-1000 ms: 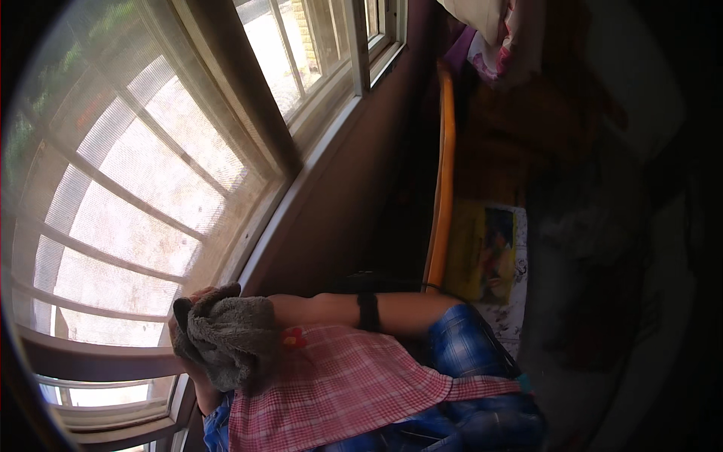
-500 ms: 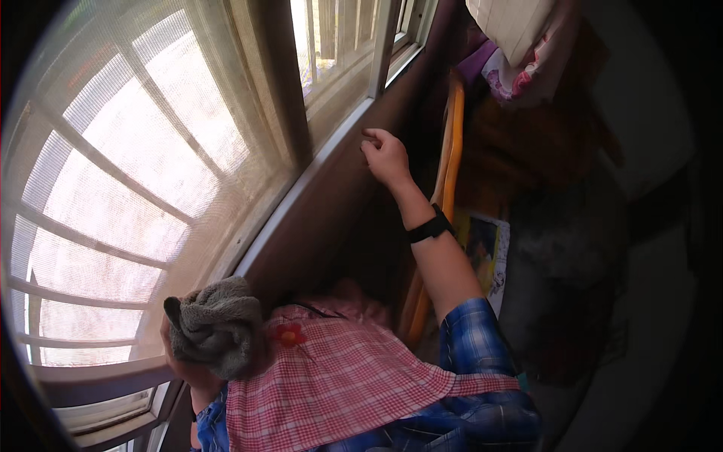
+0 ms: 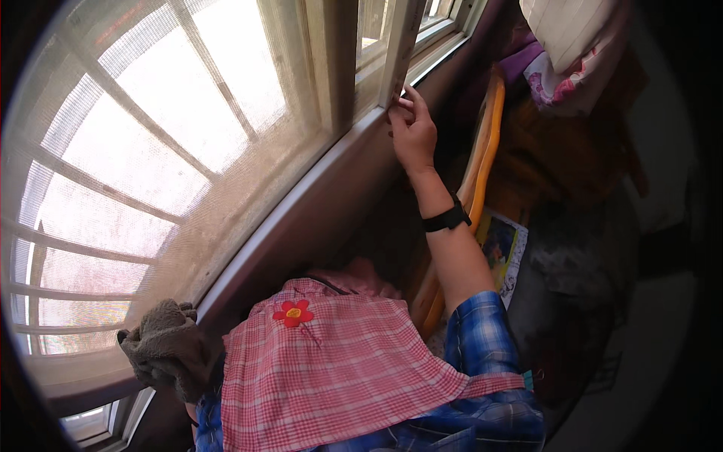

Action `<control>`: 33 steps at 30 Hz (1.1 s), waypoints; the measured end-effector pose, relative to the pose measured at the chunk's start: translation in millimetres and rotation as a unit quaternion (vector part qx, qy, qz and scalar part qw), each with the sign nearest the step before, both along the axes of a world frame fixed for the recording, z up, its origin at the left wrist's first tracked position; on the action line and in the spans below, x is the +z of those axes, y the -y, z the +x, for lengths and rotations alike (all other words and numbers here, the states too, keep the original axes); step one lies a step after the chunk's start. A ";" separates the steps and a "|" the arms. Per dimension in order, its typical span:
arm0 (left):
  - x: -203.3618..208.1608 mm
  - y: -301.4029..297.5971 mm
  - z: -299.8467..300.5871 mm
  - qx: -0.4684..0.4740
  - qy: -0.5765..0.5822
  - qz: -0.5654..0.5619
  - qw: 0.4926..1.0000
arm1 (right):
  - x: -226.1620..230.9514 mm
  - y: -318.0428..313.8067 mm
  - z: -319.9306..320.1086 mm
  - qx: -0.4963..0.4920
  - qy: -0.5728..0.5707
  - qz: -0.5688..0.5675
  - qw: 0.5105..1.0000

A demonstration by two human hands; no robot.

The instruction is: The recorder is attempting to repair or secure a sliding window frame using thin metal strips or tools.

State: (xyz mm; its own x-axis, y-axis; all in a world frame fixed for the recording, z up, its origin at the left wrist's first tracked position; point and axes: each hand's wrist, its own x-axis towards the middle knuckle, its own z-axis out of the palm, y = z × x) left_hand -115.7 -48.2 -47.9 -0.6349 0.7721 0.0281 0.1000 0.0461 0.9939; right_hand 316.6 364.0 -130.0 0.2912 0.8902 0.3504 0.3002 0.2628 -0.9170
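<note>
Grey cloth [image 3: 167, 350] at lower left of frame; right hand [image 3: 414, 134] at window upright [image 3: 403, 56], upper center.

The cloth is bunched at the end of the left forearm, beside the lower part of the mesh screen [image 3: 173, 233]. It covers the left hand; finger closure cannot be determined. The right hand is raised, fingers half-curled with a narrow gap, at the foot of the upright; whether they grip it cannot be determined. A black wristband [image 3: 449, 217] encircles the right wrist. An orange wooden rail [image 3: 488, 143] stands right of the hand. A red-checked apron [image 3: 339, 361] with a red flower [image 3: 293, 313] fills the lower center.
</note>
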 end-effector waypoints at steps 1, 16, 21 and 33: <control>17.1 -26.6 31.3 -0.050 0.058 0.041 0.996 | -0.9 1.8 -2.6 0.003 0.002 0.002 1.000; 45.4 -208.0 174.1 -0.431 -0.305 0.220 0.820 | 12.7 -2.4 2.6 -0.041 0.213 0.102 0.971; 23.4 -217.8 174.8 -0.381 -0.373 0.179 0.826 | 3.5 -8.0 -5.7 -0.068 0.241 0.190 0.949; 15.0 -221.0 173.3 -0.343 -0.339 0.171 0.859 | 13.8 -19.3 1.0 -0.116 0.235 0.213 0.941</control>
State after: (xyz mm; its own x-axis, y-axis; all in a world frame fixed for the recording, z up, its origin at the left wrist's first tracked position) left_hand 57.6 172.8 -32.9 0.2194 0.8304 0.5121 0.5480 -0.5392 0.6395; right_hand 317.6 383.3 -116.2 0.1830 0.5712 0.8002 0.7409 0.4548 -0.4941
